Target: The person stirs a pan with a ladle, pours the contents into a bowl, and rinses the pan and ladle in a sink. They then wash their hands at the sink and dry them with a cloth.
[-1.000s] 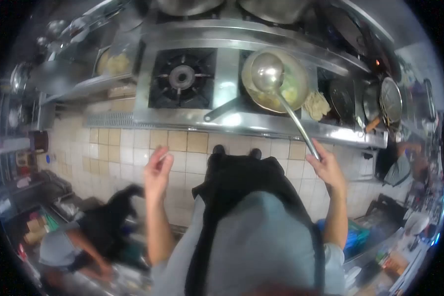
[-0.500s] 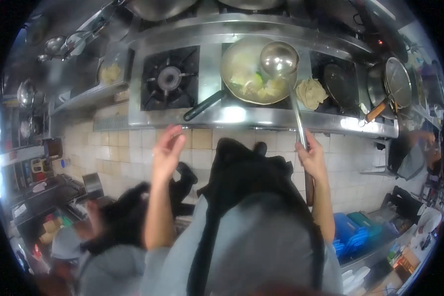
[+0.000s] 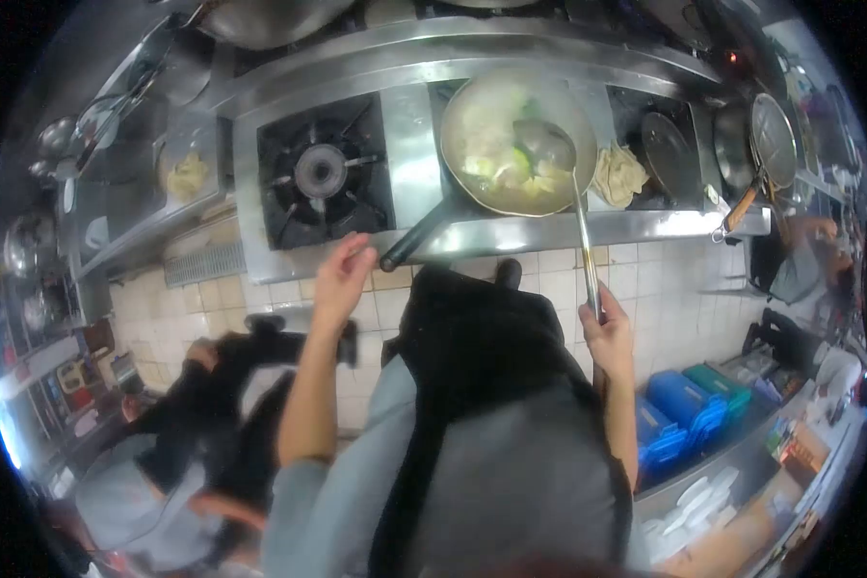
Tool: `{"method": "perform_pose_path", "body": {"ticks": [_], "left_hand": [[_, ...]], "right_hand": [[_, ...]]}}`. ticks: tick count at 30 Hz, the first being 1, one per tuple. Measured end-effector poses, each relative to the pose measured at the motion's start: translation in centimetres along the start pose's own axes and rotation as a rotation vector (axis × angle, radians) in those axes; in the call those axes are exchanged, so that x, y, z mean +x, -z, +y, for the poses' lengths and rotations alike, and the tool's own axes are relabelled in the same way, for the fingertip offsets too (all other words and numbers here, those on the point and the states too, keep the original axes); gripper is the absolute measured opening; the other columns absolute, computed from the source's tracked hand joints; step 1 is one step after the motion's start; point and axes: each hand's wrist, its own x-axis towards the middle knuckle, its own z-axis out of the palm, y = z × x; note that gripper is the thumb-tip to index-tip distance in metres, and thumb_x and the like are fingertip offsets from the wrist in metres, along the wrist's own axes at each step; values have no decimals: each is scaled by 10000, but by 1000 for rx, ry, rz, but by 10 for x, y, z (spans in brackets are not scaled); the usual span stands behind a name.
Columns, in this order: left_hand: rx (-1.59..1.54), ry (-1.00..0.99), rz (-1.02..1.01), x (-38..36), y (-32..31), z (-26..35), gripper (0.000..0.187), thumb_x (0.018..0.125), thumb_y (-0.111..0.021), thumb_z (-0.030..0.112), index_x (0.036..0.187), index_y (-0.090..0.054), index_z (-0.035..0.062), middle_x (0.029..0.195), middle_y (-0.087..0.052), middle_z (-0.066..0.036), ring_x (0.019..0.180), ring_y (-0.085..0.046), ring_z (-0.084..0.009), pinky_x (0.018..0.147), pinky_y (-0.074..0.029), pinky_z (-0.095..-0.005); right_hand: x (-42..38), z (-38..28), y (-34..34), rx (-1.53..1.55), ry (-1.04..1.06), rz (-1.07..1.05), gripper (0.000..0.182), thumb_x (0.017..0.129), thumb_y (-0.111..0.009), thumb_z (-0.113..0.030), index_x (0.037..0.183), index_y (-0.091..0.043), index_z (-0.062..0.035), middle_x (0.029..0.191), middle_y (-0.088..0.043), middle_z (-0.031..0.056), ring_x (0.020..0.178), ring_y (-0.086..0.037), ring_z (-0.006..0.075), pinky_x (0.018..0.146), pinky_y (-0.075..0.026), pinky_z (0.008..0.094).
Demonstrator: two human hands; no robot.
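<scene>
A frying pan [image 3: 467, 188] sits on the stove with steaming pale and green food [image 3: 501, 159] in it. My right hand [image 3: 607, 332] is wrapped around the long handle of a ladle [image 3: 585, 231]. The ladle's bowl rests down in the pan, among the food on its right side. My left hand [image 3: 345, 275] holds nothing, its fingers bent but apart. It hovers just left of the tip of the pan's black handle [image 3: 419, 231], not visibly touching it.
An unlit burner [image 3: 320, 171] lies left of the pan. A crumpled cloth [image 3: 619, 176] and a dark pan [image 3: 667, 144] are to the right. A strainer [image 3: 773, 140] stands farther right. Co-workers [image 3: 154, 491] are at the lower left and far right; blue bins [image 3: 679, 400] stand lower right.
The ladle's bowl has gone from above the pan down into the food. My left hand has come closer to the pan handle. The co-worker at the left has moved.
</scene>
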Motion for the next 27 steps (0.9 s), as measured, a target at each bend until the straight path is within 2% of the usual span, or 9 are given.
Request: {"method": "perform_pose_path", "body": {"ticks": [2,5,8,12,17,19,23,24,27], "left_hand": [[2,-5,-40,19,11,-11,371,949,-708,191,1262,-641,4,1362,-586,-143,1085,-651,-173,939,-507,-291],[19,36,-93,34,23,-14,367,955,-704,206,1266,-647,19,1308,-613,-95,1000,-617,-115,878,-485,-249],[11,35,-137,49,26,-16,360,960,-703,228,1264,-659,41,1217,-648,-32,899,-577,-51,801,-453,-200],[67,57,-183,58,31,-11,351,958,-703,230,1255,-665,47,1133,-664,-5,894,-576,-46,793,-451,-197],[16,27,-221,64,28,-13,356,961,-697,219,1270,-654,47,1099,-665,6,888,-570,-49,789,-448,-202],[5,40,-228,60,25,-6,359,962,-694,217,1276,-650,47,1093,-666,8,890,-570,-51,790,-448,-204],[10,91,-250,51,19,3,360,965,-690,215,1275,-645,39,1106,-669,-2,917,-582,-64,810,-459,-221],[17,93,-258,48,18,4,356,965,-688,214,1270,-646,36,1117,-673,-10,933,-590,-67,817,-464,-227],[34,63,-259,42,11,-1,357,969,-683,218,1274,-643,37,1110,-682,-17,961,-604,-76,839,-471,-234]], "right_hand": [[2,19,-16,-261,224,152,481,943,-634,-42,1399,-508,49,1089,-654,118,942,-610,147,813,-509,287],[-6,2,-41,-147,95,243,497,937,-629,-47,1401,-493,68,1275,-615,218,1152,-590,244,973,-472,350],[10,9,-68,-122,218,322,498,929,-630,-44,1386,-490,92,1228,-640,236,1137,-611,247,950,-486,355],[11,-34,-86,-161,71,191,491,917,-640,-58,1365,-503,90,1136,-666,265,1058,-656,282,942,-492,357],[-7,-39,-77,-193,214,179,469,918,-643,-66,1352,-530,71,1166,-660,262,1084,-655,305,947,-489,361],[-15,-37,-78,-244,293,314,475,920,-645,-65,1359,-525,74,1180,-659,247,1096,-652,311,953,-487,376],[-32,-22,-74,-36,195,387,481,930,-654,-54,1373,-517,76,1073,-650,122,979,-612,189,888,-491,306],[-33,-19,-73,-43,293,436,489,940,-668,-59,1383,-509,73,1029,-618,71,943,-568,128,860,-480,265],[-37,-17,-63,-39,311,454,494,947,-673,-52,1393,-498,69,1037,-608,55,947,-564,121,859,-481,264]]}}
